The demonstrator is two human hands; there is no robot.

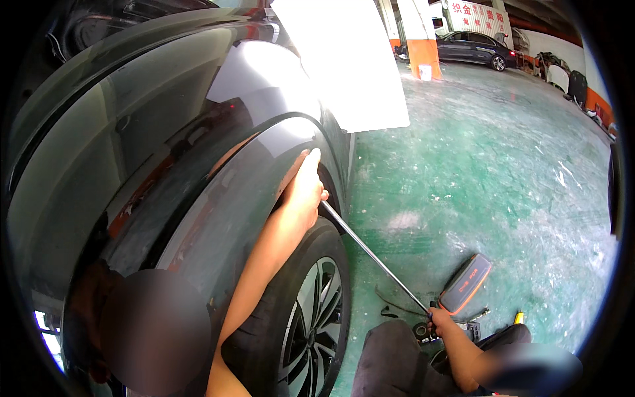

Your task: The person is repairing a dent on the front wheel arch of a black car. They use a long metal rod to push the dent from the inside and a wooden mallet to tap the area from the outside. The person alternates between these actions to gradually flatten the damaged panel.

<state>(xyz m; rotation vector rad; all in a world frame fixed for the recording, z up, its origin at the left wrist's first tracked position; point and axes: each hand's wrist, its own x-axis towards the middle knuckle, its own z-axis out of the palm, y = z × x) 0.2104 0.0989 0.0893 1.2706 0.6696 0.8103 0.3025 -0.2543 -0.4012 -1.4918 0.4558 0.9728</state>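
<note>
A long, shiny metal rod [374, 255] slants down from the wheel arch of a dark car toward my lap. My right hand [440, 321] is closed round its dark lower end, low at the right. My left hand [305, 188] is at the edge of the glossy dark fender [218, 218], above the tyre [331, 245]. One digit stretches along the painted panel while the others curl where the rod passes; the rod's upper end is hidden there. Below the left forearm is the spoked wheel [311, 337].
A bright white board [364, 79] stands over the fender's far end. On the green floor [476, 185] lie a dark case with orange trim [466, 284], a cable, a black device and a yellow object [519, 317]. Far off are an orange-white pillar [423, 56] and a dark car [473, 49].
</note>
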